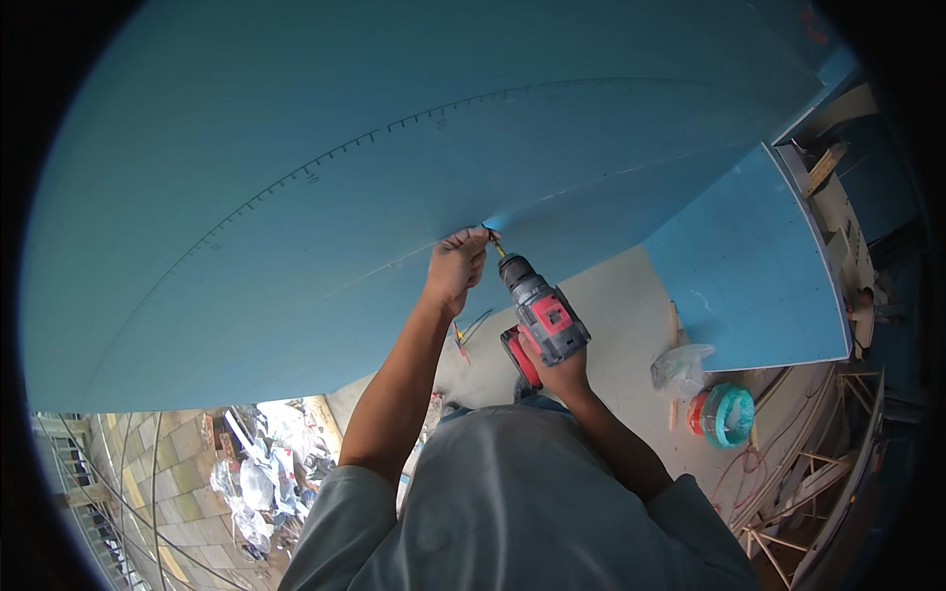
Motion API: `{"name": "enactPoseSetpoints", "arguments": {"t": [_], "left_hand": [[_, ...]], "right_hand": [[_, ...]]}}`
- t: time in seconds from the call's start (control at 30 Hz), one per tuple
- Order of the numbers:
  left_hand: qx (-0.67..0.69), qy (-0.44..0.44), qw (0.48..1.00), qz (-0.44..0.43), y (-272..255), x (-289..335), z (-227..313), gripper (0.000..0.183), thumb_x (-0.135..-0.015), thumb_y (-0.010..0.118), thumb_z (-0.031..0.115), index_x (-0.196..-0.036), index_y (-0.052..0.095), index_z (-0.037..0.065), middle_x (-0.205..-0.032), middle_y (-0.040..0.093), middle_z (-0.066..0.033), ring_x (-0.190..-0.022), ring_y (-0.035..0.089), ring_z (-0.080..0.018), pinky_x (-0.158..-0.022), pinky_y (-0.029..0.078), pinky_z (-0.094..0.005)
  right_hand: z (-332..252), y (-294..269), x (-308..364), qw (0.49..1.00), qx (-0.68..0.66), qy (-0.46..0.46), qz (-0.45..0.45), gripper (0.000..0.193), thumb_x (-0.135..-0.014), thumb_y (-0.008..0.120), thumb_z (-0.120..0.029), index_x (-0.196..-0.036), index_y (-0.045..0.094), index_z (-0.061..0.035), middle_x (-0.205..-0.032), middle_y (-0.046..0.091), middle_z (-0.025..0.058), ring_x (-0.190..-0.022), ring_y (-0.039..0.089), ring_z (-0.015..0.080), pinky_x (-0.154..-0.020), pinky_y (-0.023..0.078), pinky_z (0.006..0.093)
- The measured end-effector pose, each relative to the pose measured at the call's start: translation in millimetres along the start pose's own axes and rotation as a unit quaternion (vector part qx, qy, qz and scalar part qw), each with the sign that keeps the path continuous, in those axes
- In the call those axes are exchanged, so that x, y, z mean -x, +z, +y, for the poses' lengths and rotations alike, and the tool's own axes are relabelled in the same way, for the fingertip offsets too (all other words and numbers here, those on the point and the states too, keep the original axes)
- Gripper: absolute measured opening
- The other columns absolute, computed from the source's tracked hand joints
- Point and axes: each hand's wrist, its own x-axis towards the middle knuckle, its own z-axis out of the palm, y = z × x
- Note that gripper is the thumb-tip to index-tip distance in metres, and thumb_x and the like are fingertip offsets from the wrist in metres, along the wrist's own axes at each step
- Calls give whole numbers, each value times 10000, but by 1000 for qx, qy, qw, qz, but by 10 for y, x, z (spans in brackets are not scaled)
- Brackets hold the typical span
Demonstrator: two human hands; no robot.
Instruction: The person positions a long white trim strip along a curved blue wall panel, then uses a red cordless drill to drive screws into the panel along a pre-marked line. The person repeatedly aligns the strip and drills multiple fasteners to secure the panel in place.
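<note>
My right hand [562,372] is wrapped round the grip of a red and grey cordless drill [542,307]. The drill's yellowish bit [500,249] points up and away, its tip against or very close to a blue board [434,177]. A small patch of light shows on the board by the tip. My left hand [457,264] is closed in a pinch at the board, with its fingertips right beside the bit's tip. Whatever is between those fingers is too small and hidden to name.
Another blue board [754,276] stands at the right. Below it are a clear plastic bag [682,368] and a turquoise and orange round container [727,416] on the floor. Wooden framing [803,483] lies at the lower right. Plastic scraps [264,483] are heaped at lower left.
</note>
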Motion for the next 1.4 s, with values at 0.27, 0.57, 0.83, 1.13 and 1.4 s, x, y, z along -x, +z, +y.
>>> {"name": "enactPoseSetpoints", "arguments": {"t": [0.27, 0.57, 0.83, 1.13, 1.4], "left_hand": [[12, 9, 1000, 10, -9, -30, -29, 206, -957, 529, 222, -910, 650, 63, -547, 339, 89, -455, 247, -30, -419, 195, -218], [-88, 75, 980, 159, -139, 262, -57, 273, -968, 541, 268, -917, 658, 26, -559, 359, 90, -471, 265, -18, -437, 196, -210], [-23, 107, 978, 179, -154, 307, 24, 321, -974, 545, 241, -928, 644, -62, -557, 392, 71, -479, 296, -16, -444, 216, -209], [-21, 135, 967, 217, -92, 292, -53, 313, -971, 549, 232, -918, 641, -62, -539, 389, 72, -450, 277, -8, -419, 200, -207], [-29, 118, 970, 212, -107, 337, 10, 321, -972, 550, 229, -907, 651, -68, -549, 418, 59, -475, 324, -17, -439, 245, -203]], "right_hand": [[68, 11, -38, 1000, 14, -3, -18, 326, -778, 721, -113, -1087, 628, -64, -1024, 654, 139, -864, 652, 310, -771, 516, 355], [15, -21, -48, 994, 97, -44, -31, 390, -777, 710, -92, -1139, 592, -11, -920, 658, 148, -787, 654, 303, -693, 518, 356], [237, -38, -115, 976, 133, -147, -88, 419, -822, 676, -101, -1201, 542, 17, -962, 662, 125, -826, 660, 256, -717, 526, 342], [300, -47, -229, 991, 16, -100, -82, 409, -845, 657, -105, -1214, 534, 19, -988, 660, 116, -865, 657, 236, -744, 529, 340], [298, -35, -243, 943, -289, 153, -59, 463, -837, 675, -106, -1252, 516, 23, -1042, 650, 117, -955, 636, 213, -812, 520, 334]]}}
